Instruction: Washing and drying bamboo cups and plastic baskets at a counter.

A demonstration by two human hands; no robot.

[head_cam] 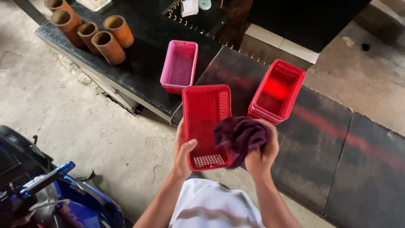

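Note:
My left hand [183,153] grips the near left edge of a red perforated plastic basket [204,114], holding it up in front of me. In my right hand [262,150] is a bunched dark purple cloth [240,134], pressed against the basket's right rim. A pink basket [179,65] rests on the dark bench beyond. A stack of red baskets [276,90] sits to the right on the dark mat.
Several orange-brown clay tubes [95,36] lie on the black bench [139,71] at the upper left. A dark rubber mat [337,160] covers the surface to the right. A blue motorbike [55,198] stands at the lower left on the concrete floor [63,109].

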